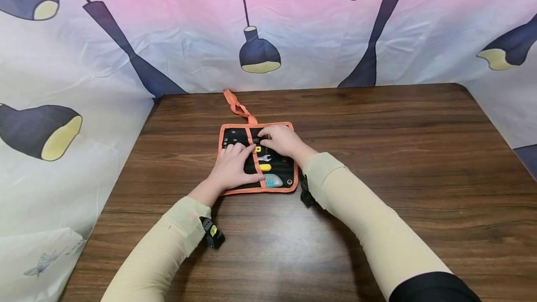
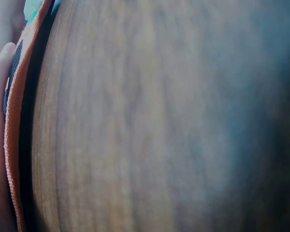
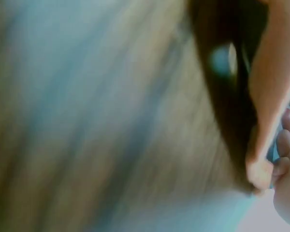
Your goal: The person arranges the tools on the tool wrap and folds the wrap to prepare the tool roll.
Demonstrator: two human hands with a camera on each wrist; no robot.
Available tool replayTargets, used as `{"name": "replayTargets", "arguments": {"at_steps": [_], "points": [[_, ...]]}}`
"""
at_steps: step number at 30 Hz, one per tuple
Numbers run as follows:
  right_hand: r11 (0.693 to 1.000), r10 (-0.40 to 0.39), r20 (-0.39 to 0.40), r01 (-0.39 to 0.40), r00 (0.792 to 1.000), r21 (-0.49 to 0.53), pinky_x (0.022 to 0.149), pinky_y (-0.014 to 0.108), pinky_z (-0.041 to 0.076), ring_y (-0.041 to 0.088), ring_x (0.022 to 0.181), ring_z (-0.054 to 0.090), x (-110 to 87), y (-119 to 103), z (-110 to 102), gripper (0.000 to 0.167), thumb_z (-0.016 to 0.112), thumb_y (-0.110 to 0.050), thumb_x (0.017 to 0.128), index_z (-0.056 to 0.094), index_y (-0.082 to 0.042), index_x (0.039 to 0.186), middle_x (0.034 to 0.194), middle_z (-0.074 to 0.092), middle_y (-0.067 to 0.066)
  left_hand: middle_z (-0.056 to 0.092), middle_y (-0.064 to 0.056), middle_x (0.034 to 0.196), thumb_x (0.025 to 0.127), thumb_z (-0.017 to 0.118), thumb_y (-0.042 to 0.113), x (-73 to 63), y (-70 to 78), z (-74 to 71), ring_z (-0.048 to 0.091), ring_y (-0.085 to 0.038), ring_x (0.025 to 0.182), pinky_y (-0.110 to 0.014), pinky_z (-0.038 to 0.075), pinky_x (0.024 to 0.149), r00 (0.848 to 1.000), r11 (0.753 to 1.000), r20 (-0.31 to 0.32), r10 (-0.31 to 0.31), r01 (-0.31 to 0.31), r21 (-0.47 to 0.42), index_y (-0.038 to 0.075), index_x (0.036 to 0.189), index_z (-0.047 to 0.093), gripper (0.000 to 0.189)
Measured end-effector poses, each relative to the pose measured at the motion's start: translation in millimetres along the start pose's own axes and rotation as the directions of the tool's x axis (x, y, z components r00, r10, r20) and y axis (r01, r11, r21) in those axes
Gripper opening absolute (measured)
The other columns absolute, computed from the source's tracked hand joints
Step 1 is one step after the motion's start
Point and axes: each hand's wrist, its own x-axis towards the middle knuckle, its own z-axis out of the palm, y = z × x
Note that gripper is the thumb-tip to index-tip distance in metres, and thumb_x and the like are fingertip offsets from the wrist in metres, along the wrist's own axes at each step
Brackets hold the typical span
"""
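Note:
A black tool pouch point(image 1: 239, 178) with orange trim lies spread on the table. Behind its orange middle strap sit a small yellow-handled tool point(image 1: 258, 149), an open-ended wrench point(image 1: 265, 158), another yellow-handled tool point(image 1: 265, 168) and a teal-and-grey utility knife point(image 1: 273, 181). My left hand point(image 1: 231, 167) rests on the pouch with fingers spread, its thumb at the strap beside the knife. Over the upper right part, my right hand point(image 1: 282, 141) has thumb and forefinger at a dark slot near the strap; I cannot tell whether they pinch anything.
An orange tie point(image 1: 237, 106) trails from the pouch toward the back edge of the brown wooden table point(image 1: 377, 153). A cloth printed with lamps point(image 1: 293, 27) hangs behind the table. At the pouch's lower right corner is a metal eyelet point(image 1: 289, 182).

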Motion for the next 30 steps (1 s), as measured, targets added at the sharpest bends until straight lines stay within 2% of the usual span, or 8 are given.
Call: {"name": "replayTargets", "arguments": {"at_steps": [4,11,24,30], "points": [[1.000,-0.014,-0.009,0.014,1.000,-0.013,0.067,0.029,0.044,0.013,0.070,0.054,-5.8,3,-3,0.032,0.057,-0.027,0.094,0.062,-0.015,0.124,0.086,0.062,-0.002,0.045,-0.003,0.103,0.069,0.053,0.079,0.3,0.0,-0.4,0.037,-0.020,0.088,-0.034,0.026,0.071,1.000,1.000,-0.003,-0.005,0.005,0.003,0.011,0.142,0.042,0.100],[0.998,-0.041,-0.022,0.041,0.999,-0.042,0.072,0.031,0.044,0.013,0.074,0.054,-17.1,9,-6,0.031,0.057,-0.028,0.094,0.063,-0.014,0.121,0.088,0.062,-0.001,0.046,-0.003,0.102,0.069,0.053,0.079,-1.2,1.2,-1.1,0.038,-0.019,0.087,-0.034,0.027,0.072,1.000,1.000,0.008,-0.020,0.020,0.010,0.012,0.142,0.042,0.099],[0.994,-0.109,-0.020,0.108,0.994,-0.028,0.068,0.030,0.042,0.013,0.069,0.052,-39.5,17,-7,0.030,0.060,-0.027,0.093,0.065,-0.012,0.117,0.081,0.060,-0.002,0.046,-0.004,0.104,0.069,0.049,0.082,-1.9,1.0,-0.2,0.038,-0.021,0.087,-0.035,0.027,0.072,1.000,1.000,0.002,-0.020,0.020,0.009,0.012,0.142,0.041,0.102],[0.985,-0.159,-0.015,0.158,0.987,-0.076,0.082,0.034,0.041,0.013,0.075,0.052,-49.0,22,-5,0.028,0.061,-0.029,0.092,0.067,-0.013,0.114,0.084,0.061,-0.003,0.046,-0.004,0.104,0.068,0.049,0.083,0.1,2.1,0.2,0.038,-0.021,0.088,-0.036,0.028,0.073,1.000,1.000,0.002,-0.015,0.015,0.011,0.011,0.142,0.042,0.103]]}}
